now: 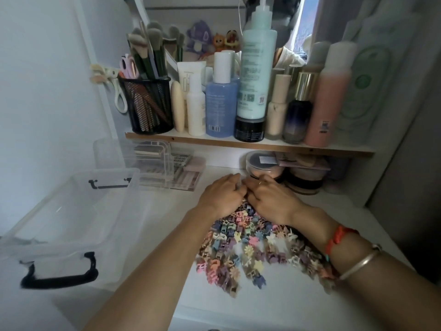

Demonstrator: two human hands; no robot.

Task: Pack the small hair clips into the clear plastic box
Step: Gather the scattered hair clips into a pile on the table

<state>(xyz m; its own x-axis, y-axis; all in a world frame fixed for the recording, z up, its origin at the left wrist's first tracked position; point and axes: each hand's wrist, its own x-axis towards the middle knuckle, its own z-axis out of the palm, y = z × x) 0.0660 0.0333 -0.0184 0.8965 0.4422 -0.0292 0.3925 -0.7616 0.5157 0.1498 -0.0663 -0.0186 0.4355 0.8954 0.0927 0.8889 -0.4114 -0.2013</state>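
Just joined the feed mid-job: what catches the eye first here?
A heap of small pastel hair clips lies on the white table, with the left hand and right hand resting on its far edge. The clear plastic box stands open to the left, no clips visible inside. Above, a shelf is crowded with bottles and a black mesh cup of brushes.

Hands: 2, left hand [223, 197] & right hand [272, 199], both at far end of the clip heap. Small hair clips [250, 244]: 1 heap, mid-table [167, 211], dozens, too many for an exact no. Clear plastic box [71, 218]: 1, at table's left edge, w/ 2 black handles. Clear organiser [143, 161]: 1, behind the box. On shelf [238, 142]: 1 mesh cup [150, 108] at left end, approx. 10 bottles [220, 108] incl. tubes, 1 black jar [249, 129]. Scissors: 2 prs, pink scissors [128, 65] in cup, white scissors [119, 96] hanging beside it. Right wrist: 1 red cord [338, 237], 1 silver bangle [358, 263].
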